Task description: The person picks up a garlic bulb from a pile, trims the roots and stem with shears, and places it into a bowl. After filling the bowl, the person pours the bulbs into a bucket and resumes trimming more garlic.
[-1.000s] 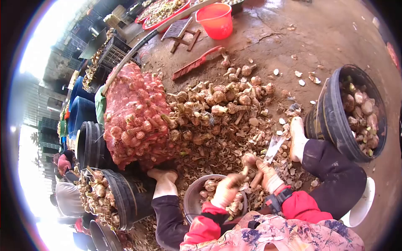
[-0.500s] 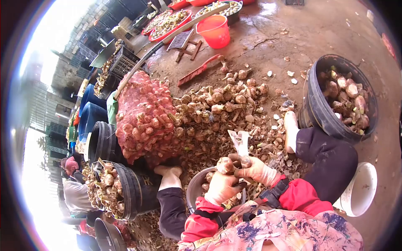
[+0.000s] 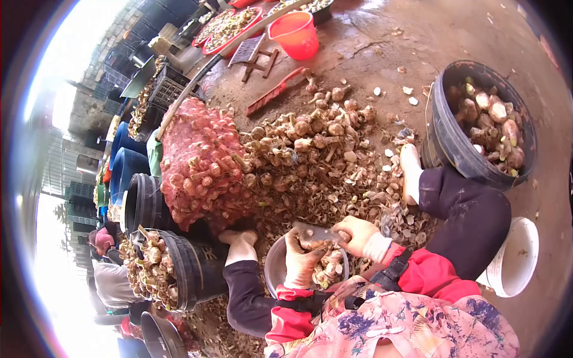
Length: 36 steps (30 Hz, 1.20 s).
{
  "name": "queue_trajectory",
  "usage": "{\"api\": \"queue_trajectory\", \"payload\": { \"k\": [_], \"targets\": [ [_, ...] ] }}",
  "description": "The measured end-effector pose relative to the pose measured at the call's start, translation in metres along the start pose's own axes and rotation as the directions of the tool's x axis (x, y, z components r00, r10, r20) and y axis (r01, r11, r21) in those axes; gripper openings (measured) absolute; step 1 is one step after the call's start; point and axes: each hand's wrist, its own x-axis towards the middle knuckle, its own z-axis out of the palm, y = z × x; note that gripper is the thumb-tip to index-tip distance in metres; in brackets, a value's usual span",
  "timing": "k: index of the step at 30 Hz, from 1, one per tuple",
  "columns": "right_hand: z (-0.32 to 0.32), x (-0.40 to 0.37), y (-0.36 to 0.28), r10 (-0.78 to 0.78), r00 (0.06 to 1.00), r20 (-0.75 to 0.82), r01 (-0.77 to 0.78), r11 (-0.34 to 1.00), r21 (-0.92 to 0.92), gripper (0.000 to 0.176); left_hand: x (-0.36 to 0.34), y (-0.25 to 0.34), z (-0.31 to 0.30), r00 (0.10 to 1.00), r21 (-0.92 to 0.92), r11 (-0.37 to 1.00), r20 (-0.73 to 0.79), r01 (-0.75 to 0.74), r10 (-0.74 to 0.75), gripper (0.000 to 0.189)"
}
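Note:
My gloved left hand is closed around a brownish bulb, low over a grey bowl. My right hand, also gloved, grips a broad-bladed knife by its handle. The blade lies crosswise against or just above the bulb; actual contact cannot be made out. Several pale bulbs lie in the bowl between my legs. Beyond my hands, a heap of stemmed bulbs spreads on the ground among dry peelings.
A red mesh sack full of bulbs stands at left, beside a black bucket of bulbs. To the right are a dark bucket holding pinkish bulbs and a white bucket. A red brush, stool and red bucket sit farther back.
The knife has swung from pointing forward to lying leftward across the bulb. My left hand and the bulb have moved slightly left and lower. The view has shifted a little.

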Motion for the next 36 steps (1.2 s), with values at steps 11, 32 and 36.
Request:
{"api": "queue_trajectory", "payload": {
  "k": [11,32,36],
  "targets": [
    [0.014,0.007,-0.005,0.072,0.972,0.224,0.003,0.947,-0.320,0.029,-0.009,-0.036,-0.002,0.992,-0.043,0.992,-0.016,0.121,-0.122,0.071],
    [0.055,0.017,0.025,0.096,0.976,-0.194,-0.048,0.970,0.240,0.027,0.010,0.010,0.022,0.998,-0.816,0.577,-0.001,-0.042,0.070,0.025],
    [0.099,0.000,0.156,0.733,0.679,-0.036,-0.686,0.652,0.324,0.033,-0.003,0.047,0.019,0.978,-0.672,0.719,-0.041,-0.178,0.204,0.034]
  ]
}}
